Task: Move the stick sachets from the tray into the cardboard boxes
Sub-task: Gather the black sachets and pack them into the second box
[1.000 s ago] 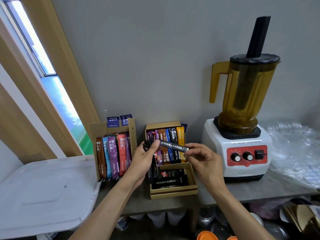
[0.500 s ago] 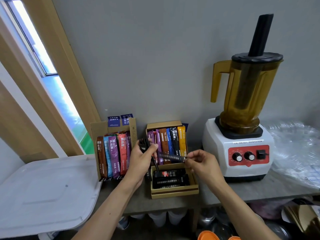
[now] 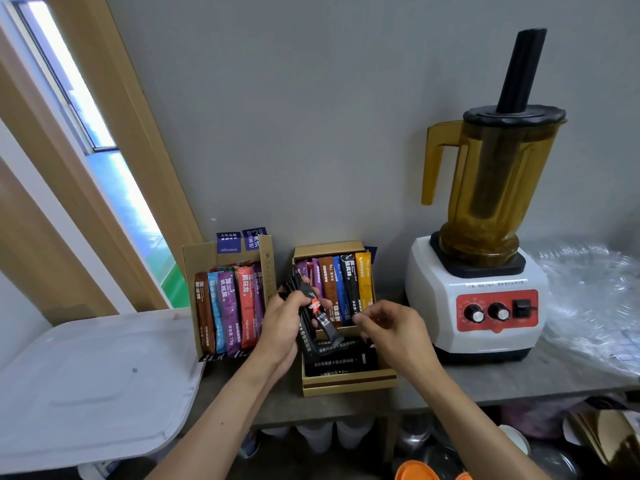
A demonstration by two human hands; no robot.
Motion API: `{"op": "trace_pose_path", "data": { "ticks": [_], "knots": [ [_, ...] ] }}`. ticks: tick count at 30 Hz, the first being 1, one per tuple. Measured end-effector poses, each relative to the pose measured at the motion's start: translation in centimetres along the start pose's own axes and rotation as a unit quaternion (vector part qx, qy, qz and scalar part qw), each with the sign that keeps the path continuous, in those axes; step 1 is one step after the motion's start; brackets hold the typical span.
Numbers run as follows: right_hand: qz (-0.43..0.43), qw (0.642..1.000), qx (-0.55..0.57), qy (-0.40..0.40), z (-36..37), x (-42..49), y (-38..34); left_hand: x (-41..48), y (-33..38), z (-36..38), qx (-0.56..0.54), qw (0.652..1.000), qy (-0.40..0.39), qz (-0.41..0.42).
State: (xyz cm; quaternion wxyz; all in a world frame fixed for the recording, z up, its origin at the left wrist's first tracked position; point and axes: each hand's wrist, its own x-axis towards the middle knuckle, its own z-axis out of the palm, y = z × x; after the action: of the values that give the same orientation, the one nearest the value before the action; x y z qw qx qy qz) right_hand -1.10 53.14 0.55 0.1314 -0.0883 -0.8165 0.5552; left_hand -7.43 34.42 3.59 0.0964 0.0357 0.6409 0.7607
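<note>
The held black sachet (image 3: 320,320) reads NESCAFÉ (a purple sachet (image 3: 228,306) shows 15g).

Two boxes stand at the far wall on the table (image 3: 519,382): the left box (image 3: 199,258) and the right box (image 3: 329,247), each with sachets (image 3: 228,306) upright in it. The tray (image 3: 348,388) lies just on the near side of the right box. The blender (image 3: 478,306) stands right of both; a lid (image 3: 86,375) lies left.
</note>
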Motion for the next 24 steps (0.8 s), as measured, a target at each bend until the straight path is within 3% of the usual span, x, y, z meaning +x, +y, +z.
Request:
{"op": "trace_pose_path", "data": {
  "ticks": [5,11,14,20,24],
  "knots": [
    [0.049,0.987,0.110,-0.108,-0.1,-0.3,-1.0,0.1,-0.4,0.2,0.004,1.000,-0.023,-0.012],
    [0.044,0.989,0.136,-0.048,-1.0,0.2,-0.4,0.1,-0.1,0.3,0.005,1.000,0.007,0.016],
    [0.034,0.996,0.086,-0.018,-1.3,0.6,0.3,0.5,-0.2,0.1,-0.002,0.999,0.027,0.038],
    [0.008,0.997,-0.047,-0.056,-0.1,1.1,1.9,0.3,-0.1,0.1,-0.055,0.998,0.025,0.022],
    [-0.007,0.993,-0.117,-0.001,0.9,1.2,1.9,0.2,-0.2,0.0,-0.074,0.997,0.006,0.004]
  ]
}}
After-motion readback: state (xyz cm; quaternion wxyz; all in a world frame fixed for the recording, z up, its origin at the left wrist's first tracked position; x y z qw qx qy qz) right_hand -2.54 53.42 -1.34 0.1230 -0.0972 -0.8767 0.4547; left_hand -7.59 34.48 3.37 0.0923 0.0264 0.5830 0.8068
